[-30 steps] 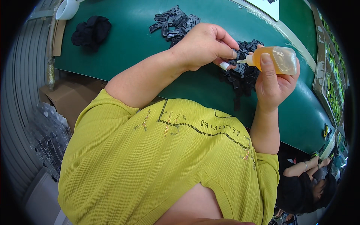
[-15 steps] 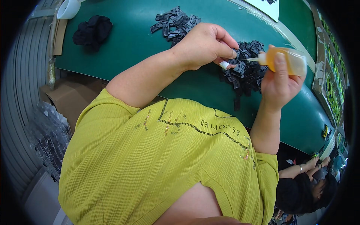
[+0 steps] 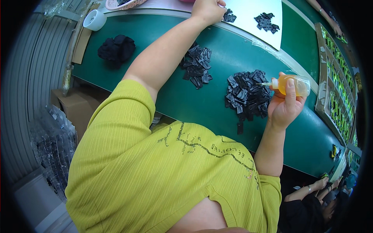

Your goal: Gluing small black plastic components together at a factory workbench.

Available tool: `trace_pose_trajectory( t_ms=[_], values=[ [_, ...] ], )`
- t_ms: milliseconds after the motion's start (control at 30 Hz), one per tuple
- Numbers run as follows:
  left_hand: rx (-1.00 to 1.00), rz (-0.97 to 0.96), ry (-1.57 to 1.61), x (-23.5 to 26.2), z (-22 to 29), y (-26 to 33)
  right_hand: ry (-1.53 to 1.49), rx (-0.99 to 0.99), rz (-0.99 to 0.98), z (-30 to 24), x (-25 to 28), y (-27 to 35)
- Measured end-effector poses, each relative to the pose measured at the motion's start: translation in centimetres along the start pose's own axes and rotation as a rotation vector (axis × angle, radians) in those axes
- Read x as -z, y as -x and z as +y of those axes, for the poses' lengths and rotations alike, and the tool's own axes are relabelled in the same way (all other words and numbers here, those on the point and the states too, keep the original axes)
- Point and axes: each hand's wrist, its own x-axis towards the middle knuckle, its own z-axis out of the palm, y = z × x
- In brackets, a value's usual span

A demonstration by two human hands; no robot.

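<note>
My right hand (image 3: 285, 106) is wrapped around a clear squeeze bottle (image 3: 298, 85) of amber liquid. The bottle lies tilted on its side, its thin needle tip pointing left over a large heap of small black plastic parts (image 3: 248, 95). Stretched far forward, my left hand (image 3: 208, 11) is at the white board (image 3: 252, 8) beyond the green table. Its fingers are bent together beside a small cluster of black parts (image 3: 229, 16); what they hold, if anything, is hidden. A second loose pile of black parts (image 3: 197, 66) lies beneath my left forearm.
On the left of the green table (image 3: 155, 33) are a crumpled black cloth (image 3: 116, 49) and a white roll (image 3: 94, 20). Another cluster of black parts (image 3: 266, 23) sits on the board. A pink basket (image 3: 126, 4) stands far left. Racks of green pieces (image 3: 338, 93) line the right; other people's arms show there.
My left hand has gone from the big heap, where it pinched a black part by the needle tip, forward to the white board. My right hand keeps the bottle. The view has shifted forward.
</note>
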Motion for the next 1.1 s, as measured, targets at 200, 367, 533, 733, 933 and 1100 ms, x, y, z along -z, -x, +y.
trace_pose_trajectory(
  t_ms=[200, 367, 533, 733, 933, 1100],
  values=[
    [-0.230, -0.098, -0.491, 2.9, 1.6, 4.1, -0.004, -0.022, -0.011, -0.2, 0.3, -0.4],
    [-0.085, -0.417, -0.743, 4.8, 1.5, 9.5, -0.002, -0.037, -0.025, 0.2, 0.1, -0.1],
    [-0.066, -0.373, -0.564, 4.2, 0.0, 10.9, 0.030, -0.007, -0.029, 0.1, -0.6, 0.3],
    [0.125, -0.499, -0.017, 4.3, 2.9, 12.8, -0.072, -0.111, -0.035, 0.2, -0.3, 0.5],
    [0.287, -0.618, 0.475, 1.5, 3.3, 15.8, -0.012, 0.052, -0.084, 1.4, -1.1, 1.0],
    [0.317, -0.648, 0.509, 0.6, 2.8, 16.0, 0.187, 0.159, -0.164, 1.4, -1.2, 1.3]
  ],
)
